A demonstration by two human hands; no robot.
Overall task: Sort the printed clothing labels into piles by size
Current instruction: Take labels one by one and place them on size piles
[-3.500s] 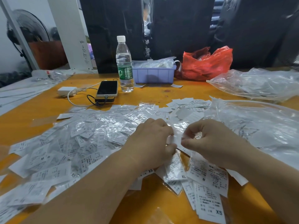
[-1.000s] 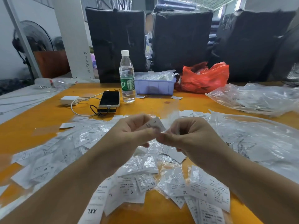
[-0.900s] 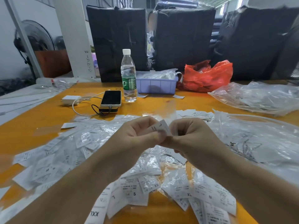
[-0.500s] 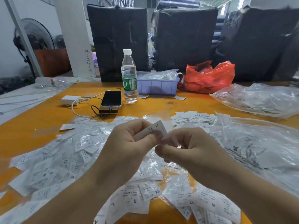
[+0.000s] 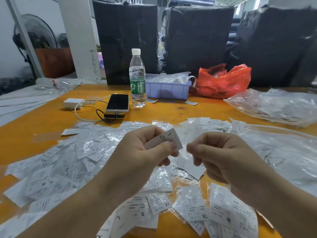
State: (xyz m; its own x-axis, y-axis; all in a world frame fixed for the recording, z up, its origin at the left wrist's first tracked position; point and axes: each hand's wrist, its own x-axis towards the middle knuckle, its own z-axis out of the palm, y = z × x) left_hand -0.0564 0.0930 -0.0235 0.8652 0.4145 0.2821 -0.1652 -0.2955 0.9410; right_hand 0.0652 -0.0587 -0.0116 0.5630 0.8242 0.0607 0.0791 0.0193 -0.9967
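Orange table (image 5: 202,109); left hand (image 5: 142,155) pinching L label (image 5: 169,139), right hand (image 5: 221,157) seemingly curled.

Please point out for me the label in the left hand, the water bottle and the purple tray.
label (image 5: 171,137): head view, on its printed face near the letter L.
water bottle (image 5: 137,83): head view, on its green wrapper.
purple tray (image 5: 167,91): head view, on its front wall.

- Small print on the label (image 5: 169,139) is unreadable.
- What the right hand (image 5: 221,155) pinches is blurred.
- The worktop (image 5: 42,124) runs past the edges.
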